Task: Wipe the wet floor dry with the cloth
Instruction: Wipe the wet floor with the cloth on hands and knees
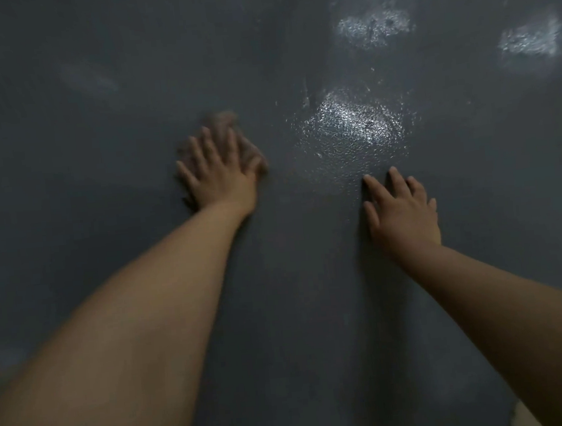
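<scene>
My left hand [218,172] lies flat with spread fingers on a small brownish cloth [222,124], pressing it onto the dark grey floor [98,161]. Only the cloth's edges show past my fingertips and beside my thumb, and they are blurred. My right hand [403,212] rests flat on the floor with straight fingers and holds nothing. A glistening wet patch [350,128] lies between the two hands, just beyond my right fingertips and to the right of the cloth.
More shiny wet patches sit farther away at the upper right [374,28] and at the right edge [529,41]. A faint streak marks the floor at the upper left [87,78]. A pale object shows at the bottom right corner [525,417].
</scene>
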A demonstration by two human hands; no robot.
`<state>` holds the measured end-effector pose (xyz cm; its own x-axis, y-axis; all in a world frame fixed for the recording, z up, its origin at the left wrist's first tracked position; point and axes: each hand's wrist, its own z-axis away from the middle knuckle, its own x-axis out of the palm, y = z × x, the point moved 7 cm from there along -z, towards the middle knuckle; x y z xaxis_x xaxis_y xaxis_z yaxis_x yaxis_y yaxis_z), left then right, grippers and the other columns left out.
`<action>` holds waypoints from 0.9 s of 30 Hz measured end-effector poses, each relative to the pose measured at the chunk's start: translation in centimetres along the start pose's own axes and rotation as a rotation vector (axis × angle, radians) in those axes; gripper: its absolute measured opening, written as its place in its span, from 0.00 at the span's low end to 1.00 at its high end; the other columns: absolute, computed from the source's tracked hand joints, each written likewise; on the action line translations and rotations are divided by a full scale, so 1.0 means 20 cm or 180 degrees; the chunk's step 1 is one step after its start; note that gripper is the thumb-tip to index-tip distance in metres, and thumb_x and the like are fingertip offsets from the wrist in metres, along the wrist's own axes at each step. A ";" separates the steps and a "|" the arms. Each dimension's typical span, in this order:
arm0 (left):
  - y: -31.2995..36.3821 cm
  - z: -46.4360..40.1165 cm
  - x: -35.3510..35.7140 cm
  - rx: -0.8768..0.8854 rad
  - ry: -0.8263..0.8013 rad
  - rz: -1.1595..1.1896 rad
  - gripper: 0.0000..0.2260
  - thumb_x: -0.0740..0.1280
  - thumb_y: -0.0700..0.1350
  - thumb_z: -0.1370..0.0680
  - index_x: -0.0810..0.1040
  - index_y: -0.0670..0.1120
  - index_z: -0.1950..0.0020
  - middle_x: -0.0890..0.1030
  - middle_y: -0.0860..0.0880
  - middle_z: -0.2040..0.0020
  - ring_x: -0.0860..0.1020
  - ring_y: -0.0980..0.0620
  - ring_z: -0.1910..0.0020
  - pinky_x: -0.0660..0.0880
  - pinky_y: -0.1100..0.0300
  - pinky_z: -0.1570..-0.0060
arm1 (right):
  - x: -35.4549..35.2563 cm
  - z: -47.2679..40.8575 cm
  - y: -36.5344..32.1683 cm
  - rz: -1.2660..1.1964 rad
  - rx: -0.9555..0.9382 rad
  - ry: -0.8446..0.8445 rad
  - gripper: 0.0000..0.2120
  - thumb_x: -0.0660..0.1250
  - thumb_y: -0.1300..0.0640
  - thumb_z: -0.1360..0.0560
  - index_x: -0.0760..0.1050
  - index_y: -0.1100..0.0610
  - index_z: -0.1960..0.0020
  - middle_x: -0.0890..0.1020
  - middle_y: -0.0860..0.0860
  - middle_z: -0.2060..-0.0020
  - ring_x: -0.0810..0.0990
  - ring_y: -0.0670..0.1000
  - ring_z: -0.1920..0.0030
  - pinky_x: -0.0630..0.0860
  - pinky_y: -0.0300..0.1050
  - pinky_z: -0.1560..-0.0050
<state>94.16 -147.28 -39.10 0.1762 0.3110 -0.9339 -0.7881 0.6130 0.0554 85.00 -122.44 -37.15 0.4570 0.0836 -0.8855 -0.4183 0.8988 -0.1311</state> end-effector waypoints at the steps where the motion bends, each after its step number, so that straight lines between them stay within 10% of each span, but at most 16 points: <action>1: -0.06 -0.07 -0.03 -0.0385 0.0025 0.0204 0.30 0.47 0.62 0.20 0.40 0.53 0.22 0.38 0.45 0.22 0.38 0.43 0.24 0.39 0.38 0.29 | 0.00 0.00 0.00 0.0037 -0.0016 0.0005 0.24 0.51 0.45 0.19 0.50 0.42 0.24 0.49 0.50 0.23 0.47 0.58 0.24 0.51 0.65 0.28; 5: -0.10 -0.24 -0.11 -0.1142 0.0083 0.0567 0.30 0.47 0.63 0.20 0.42 0.54 0.22 0.39 0.44 0.22 0.38 0.42 0.24 0.39 0.37 0.30 | 0.02 0.01 0.00 0.0179 -0.0107 0.0010 0.26 0.49 0.45 0.19 0.46 0.42 0.23 0.46 0.51 0.23 0.44 0.58 0.24 0.50 0.64 0.28; 13: 0.12 -0.42 -0.16 -0.0607 0.0022 0.0288 0.29 0.46 0.64 0.21 0.41 0.56 0.23 0.39 0.46 0.22 0.37 0.41 0.24 0.38 0.36 0.30 | 0.03 0.00 0.00 0.0218 -0.0161 -0.0013 0.26 0.49 0.44 0.19 0.44 0.41 0.23 0.45 0.51 0.23 0.44 0.58 0.24 0.50 0.62 0.28; 23: 1.09 0.12 0.11 0.2585 -0.0369 -0.0606 0.27 0.47 0.61 0.19 0.43 0.57 0.22 0.38 0.49 0.22 0.37 0.46 0.24 0.36 0.39 0.30 | 0.02 0.00 0.01 0.0144 -0.0184 0.0002 0.24 0.51 0.44 0.19 0.54 0.43 0.24 0.50 0.52 0.23 0.46 0.57 0.24 0.50 0.62 0.28; 27: 0.99 -0.09 0.03 0.2649 -0.0165 -0.0799 0.28 0.49 0.63 0.20 0.46 0.57 0.22 0.42 0.50 0.22 0.41 0.48 0.23 0.40 0.44 0.28 | 0.01 -0.01 0.02 0.0163 -0.0227 -0.0015 0.26 0.50 0.43 0.20 0.47 0.41 0.23 0.47 0.50 0.22 0.46 0.56 0.24 0.51 0.60 0.28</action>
<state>77.52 -136.27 -39.15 0.3295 0.1157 -0.9370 -0.0389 0.9933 0.1089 84.84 -122.11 -37.49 0.4372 0.1308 -0.8898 -0.4961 0.8603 -0.1173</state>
